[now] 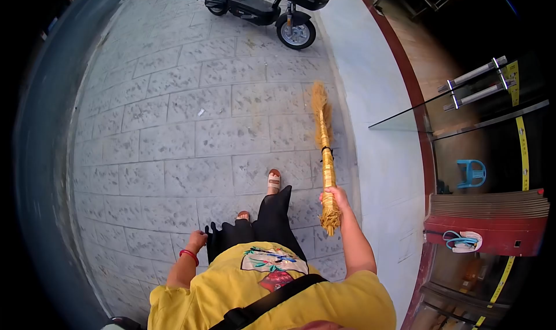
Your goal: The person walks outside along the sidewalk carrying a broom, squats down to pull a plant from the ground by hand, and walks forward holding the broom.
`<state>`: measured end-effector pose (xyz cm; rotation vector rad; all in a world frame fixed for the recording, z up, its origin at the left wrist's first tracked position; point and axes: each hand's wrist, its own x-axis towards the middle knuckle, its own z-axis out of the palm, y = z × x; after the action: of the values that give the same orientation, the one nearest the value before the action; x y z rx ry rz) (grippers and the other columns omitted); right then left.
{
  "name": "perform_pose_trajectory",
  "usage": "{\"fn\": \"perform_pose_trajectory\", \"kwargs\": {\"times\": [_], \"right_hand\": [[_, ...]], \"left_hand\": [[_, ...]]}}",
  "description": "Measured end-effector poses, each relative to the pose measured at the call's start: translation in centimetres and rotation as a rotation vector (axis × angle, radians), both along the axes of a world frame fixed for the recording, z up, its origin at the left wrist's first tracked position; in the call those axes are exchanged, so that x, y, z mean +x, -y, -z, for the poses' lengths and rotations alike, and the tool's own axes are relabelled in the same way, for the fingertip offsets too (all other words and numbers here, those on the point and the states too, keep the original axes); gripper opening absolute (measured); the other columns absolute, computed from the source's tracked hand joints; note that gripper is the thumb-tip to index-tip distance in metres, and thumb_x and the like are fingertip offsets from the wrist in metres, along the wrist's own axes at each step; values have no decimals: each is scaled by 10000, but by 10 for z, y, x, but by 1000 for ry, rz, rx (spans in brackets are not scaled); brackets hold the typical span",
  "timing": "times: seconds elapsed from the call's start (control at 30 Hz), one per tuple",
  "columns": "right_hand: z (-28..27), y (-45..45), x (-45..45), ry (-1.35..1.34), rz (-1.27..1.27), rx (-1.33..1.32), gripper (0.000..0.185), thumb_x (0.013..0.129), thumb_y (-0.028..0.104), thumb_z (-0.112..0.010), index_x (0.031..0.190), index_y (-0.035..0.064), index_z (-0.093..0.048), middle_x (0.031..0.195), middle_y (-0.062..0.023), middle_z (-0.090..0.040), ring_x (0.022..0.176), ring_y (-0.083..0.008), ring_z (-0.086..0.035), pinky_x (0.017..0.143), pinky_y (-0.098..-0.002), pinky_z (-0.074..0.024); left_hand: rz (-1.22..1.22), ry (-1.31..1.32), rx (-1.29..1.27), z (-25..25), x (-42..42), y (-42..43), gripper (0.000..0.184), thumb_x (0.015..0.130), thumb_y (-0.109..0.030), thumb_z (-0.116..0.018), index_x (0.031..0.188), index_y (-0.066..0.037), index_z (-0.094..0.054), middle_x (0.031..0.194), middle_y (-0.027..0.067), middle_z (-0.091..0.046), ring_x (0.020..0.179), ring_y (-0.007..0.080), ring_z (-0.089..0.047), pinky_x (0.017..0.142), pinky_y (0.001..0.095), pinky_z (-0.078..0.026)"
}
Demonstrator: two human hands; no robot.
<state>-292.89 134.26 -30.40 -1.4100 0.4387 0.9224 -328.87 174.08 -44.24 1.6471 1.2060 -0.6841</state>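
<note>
A straw hand broom (326, 156) is in my right hand (335, 197), whose fingers wrap around its yellow bound handle near the frayed butt end. The broom points forward, its bristly brown head (320, 107) over the paving close to the pale doorway strip. A dark tie circles the broom about midway. At my left side hangs my left hand (198, 241), with a red band on the wrist. Its fingers look curled in and I see nothing in them; the wavy edge of my black trousers (230, 235) is right beside it.
Grey paving slabs (174, 139) stretch ahead, with a small white scrap (201, 112) on them. An electric scooter (260, 8) stands at the top. To the right are a glass door with metal handles (476, 82), a folded red gate (486, 223) and a blue stool (471, 173).
</note>
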Motion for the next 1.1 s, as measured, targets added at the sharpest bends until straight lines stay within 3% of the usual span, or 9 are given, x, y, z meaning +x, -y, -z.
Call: {"fn": "perform_pose_trajectory", "kwargs": {"times": [0.07, 0.13, 0.37, 0.5, 0.57, 0.7, 0.9, 1.03, 1.1], "right_hand": [[2, -6, 72, 6, 20, 3, 241, 683, 137, -543, 849, -11, -448, 609, -141, -546, 464, -216, -544, 406, -324, -457], [21, -8, 144, 54, 36, -87, 237, 683, 141, -548, 842, -9, -457, 605, -148, -552, 461, -223, -544, 404, -329, -451], [91, -32, 304, -152, 76, -133, 339, 660, 126, -567, 925, -39, -435, 655, -181, -544, 503, -281, -554, 465, -386, -479], [153, -64, 276, -117, 64, -185, 354, 609, 29, -604, 907, -59, -433, 638, -136, -507, 489, -270, -538, 476, -387, -477], [122, -80, 241, -196, 0, -230, 341, 602, -2, -601, 897, -57, -438, 643, -115, -494, 505, -257, -537, 485, -378, -475], [43, -57, 222, -339, -283, -3, 328, 681, 126, -546, 932, -56, -437, 701, -145, -533, 576, -234, -555, 494, -346, -479], [-16, 5, 230, -341, -99, 120, 389, 685, 133, -517, 1012, -33, -386, 769, -154, -533, 613, -219, -563, 520, -334, -497], [19, -6, 238, -147, -207, 1, 392, 674, 127, -504, 1016, -9, -368, 732, -153, -536, 601, -230, -561, 522, -343, -500], [55, -22, 259, -304, -84, -42, 326, 661, 68, -518, 944, 21, -362, 730, -161, -517, 532, -257, -552, 483, -385, -498]], "left_hand": [[167, -134, 103, 17, -10, 13, 197, 672, -183, -524, 754, -36, -626, 670, 145, -610, 620, 244, -606, 604, 316, -479], [163, -207, 53, -16, 11, 33, 233, 683, -228, -542, 781, -36, -630, 681, 126, -618, 652, 236, -613, 637, 322, -485], [304, -44, 75, -31, 101, 87, 249, 725, -240, -540, 838, -33, -620, 802, 150, -613, 715, 243, -602, 672, 336, -472], [6, -36, -77, -64, 168, 105, 266, 714, -270, -548, 840, -47, -617, 820, 147, -610, 770, 263, -588, 719, 340, -454], [116, 35, 45, -59, 174, 113, 261, 730, -252, -572, 844, -20, -605, 722, 95, -605, 660, 175, -569, 636, 294, -459], [73, 6, -7, -31, 174, 109, 242, 707, -248, -553, 812, -39, -615, 785, 161, -609, 728, 257, -599, 685, 335, -463], [-134, 90, -146, 18, 156, 97, 211, 742, -169, -534, 823, 18, -588, 641, 116, -601, 556, 190, -585, 554, 300, -469], [-295, 115, -141, -4, 173, 102, 163, 743, -147, -542, 773, 9, -577, 605, 80, -566, 508, 148, -518, 490, 274, -425], [-353, 75, -179, -48, 196, 106, 146, 748, -141, -544, 767, 3, -565, 586, 55, -538, 492, 123, -482, 476, 262, -411]]}}
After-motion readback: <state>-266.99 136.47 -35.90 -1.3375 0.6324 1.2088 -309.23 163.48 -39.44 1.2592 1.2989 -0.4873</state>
